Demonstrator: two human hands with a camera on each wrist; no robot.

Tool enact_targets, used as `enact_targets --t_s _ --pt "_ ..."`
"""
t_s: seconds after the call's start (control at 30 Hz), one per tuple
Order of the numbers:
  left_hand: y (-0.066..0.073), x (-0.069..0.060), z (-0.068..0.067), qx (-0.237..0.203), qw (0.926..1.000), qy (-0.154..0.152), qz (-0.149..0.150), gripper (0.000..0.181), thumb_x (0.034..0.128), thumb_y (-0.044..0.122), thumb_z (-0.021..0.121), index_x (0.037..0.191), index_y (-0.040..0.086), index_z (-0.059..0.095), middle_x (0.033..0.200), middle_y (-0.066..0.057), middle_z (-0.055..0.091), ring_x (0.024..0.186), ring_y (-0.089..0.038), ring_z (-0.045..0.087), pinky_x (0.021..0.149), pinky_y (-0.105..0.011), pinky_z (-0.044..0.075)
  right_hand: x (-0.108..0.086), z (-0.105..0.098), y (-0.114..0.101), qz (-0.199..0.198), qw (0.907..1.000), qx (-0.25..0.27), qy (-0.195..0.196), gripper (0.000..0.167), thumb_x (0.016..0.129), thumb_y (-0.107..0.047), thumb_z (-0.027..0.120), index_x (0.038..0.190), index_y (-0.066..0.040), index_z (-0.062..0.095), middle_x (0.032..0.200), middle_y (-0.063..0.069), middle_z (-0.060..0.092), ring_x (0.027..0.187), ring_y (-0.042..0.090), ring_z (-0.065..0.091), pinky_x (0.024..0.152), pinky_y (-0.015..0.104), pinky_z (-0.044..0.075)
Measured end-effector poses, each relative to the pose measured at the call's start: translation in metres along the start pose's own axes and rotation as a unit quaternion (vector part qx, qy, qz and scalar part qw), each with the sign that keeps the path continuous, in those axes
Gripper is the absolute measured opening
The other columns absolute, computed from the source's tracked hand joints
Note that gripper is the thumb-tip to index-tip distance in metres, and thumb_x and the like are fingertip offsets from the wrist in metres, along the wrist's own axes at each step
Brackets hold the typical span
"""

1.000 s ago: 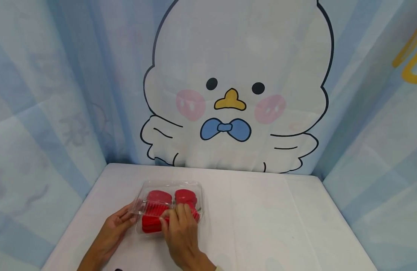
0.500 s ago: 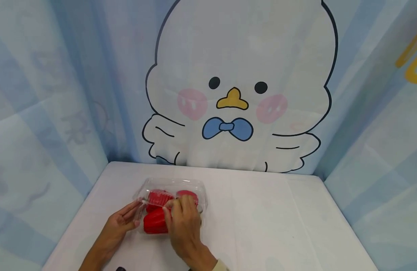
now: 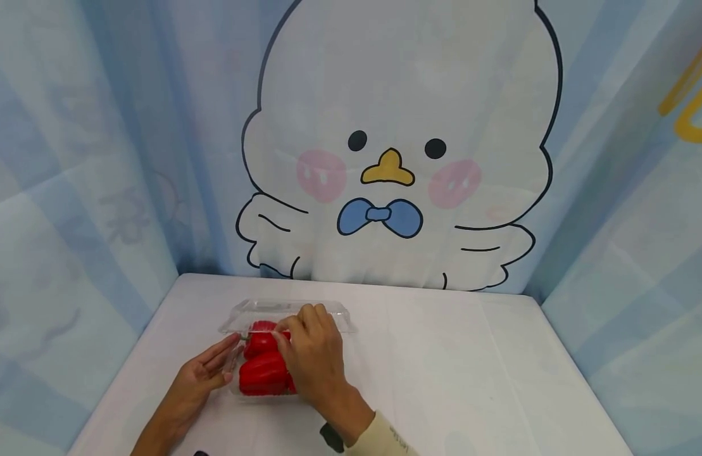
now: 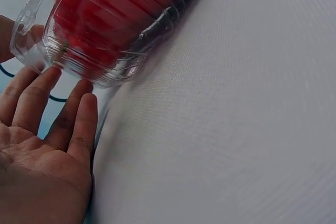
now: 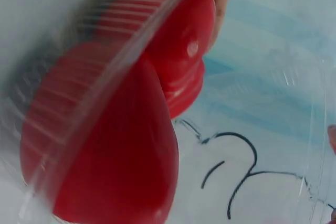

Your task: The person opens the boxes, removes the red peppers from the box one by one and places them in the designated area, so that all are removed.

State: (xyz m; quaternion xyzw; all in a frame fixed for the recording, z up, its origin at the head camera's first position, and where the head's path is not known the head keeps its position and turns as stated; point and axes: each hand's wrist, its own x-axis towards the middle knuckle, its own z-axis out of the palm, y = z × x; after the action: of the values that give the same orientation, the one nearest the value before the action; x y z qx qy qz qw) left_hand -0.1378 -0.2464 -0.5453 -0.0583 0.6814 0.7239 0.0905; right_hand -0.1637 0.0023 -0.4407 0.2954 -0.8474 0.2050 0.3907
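A clear plastic box with a hinged lid holds several red peppers; the lid stands raised at the far side. My right hand pinches the lid's near edge between thumb and fingers, above the peppers. At the box's left side, my left hand touches the wall with extended fingertips, which the left wrist view shows against the box's end. In the right wrist view the peppers fill the base, and only fingertips of my right hand show at the right edge.
The box stands on a white-covered table, toward its left side. Behind it hangs a curtain with a cartoon bird, and pale blue curtains flank both sides. A small dark object shows at the bottom edge.
My right hand has moved up and away with the lid's edge, swinging the lid from over the peppers to a raised position. My left hand has stayed beside the box.
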Motion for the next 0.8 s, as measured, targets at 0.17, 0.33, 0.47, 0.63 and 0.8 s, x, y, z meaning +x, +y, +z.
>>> enact_targets --t_s 0.17,0.33,0.47,0.63,0.8 --pt "0.001 -0.001 -0.001 0.004 1.0000 -0.001 0.005 0.078 0.1012 0.016 0.073 0.168 0.013 0.033 0.173 -0.003 0.035 0.125 0.020 0.055 0.106 -0.015 0.052 0.010 -0.003 0.008 -0.006 0.9999 -0.012 -0.005 0.020 0.082 -0.031 0.094 0.094 -0.019 0.082 0.091 0.000 0.064 0.086 0.013 0.054 0.068 0.024 0.047" --pt "0.002 0.000 0.000 0.010 0.9999 0.001 -0.005 0.081 0.0995 0.020 0.076 0.168 0.017 0.033 0.174 -0.002 0.034 0.127 0.018 0.056 0.113 -0.026 0.046 0.018 -0.005 0.019 0.000 0.9999 -0.009 -0.011 0.015 0.088 -0.028 0.089 0.098 -0.021 0.081 0.101 0.000 0.069 0.096 0.016 0.056 0.074 0.029 0.044" --pt "0.003 0.000 0.000 0.019 0.9998 0.004 -0.004 0.078 0.1012 0.021 0.074 0.168 0.016 0.033 0.174 -0.004 0.033 0.130 0.015 0.056 0.114 -0.029 0.045 0.024 -0.009 0.031 0.013 0.9998 0.005 -0.010 0.014 0.090 -0.027 0.088 0.100 -0.022 0.081 0.099 -0.003 0.072 0.099 0.015 0.057 0.079 0.032 0.044" --pt "0.003 0.001 -0.001 0.025 0.9996 0.007 -0.014 0.078 0.1020 0.023 0.073 0.168 0.015 0.033 0.174 -0.003 0.034 0.129 0.016 0.055 0.115 -0.032 0.044 0.028 -0.012 0.047 0.028 0.9994 0.019 -0.006 0.015 0.090 -0.024 0.088 0.103 -0.022 0.080 0.098 -0.002 0.072 0.098 0.017 0.057 0.079 0.034 0.042" --pt "0.000 0.002 -0.002 0.018 0.9997 0.001 -0.014 0.077 0.1028 0.020 0.072 0.168 0.013 0.032 0.174 -0.005 0.033 0.126 0.019 0.054 0.112 -0.025 0.049 0.030 -0.013 0.064 0.031 0.9988 0.034 0.016 0.013 0.091 -0.019 0.086 0.102 -0.020 0.080 0.097 -0.001 0.072 0.097 0.019 0.057 0.078 0.036 0.039"
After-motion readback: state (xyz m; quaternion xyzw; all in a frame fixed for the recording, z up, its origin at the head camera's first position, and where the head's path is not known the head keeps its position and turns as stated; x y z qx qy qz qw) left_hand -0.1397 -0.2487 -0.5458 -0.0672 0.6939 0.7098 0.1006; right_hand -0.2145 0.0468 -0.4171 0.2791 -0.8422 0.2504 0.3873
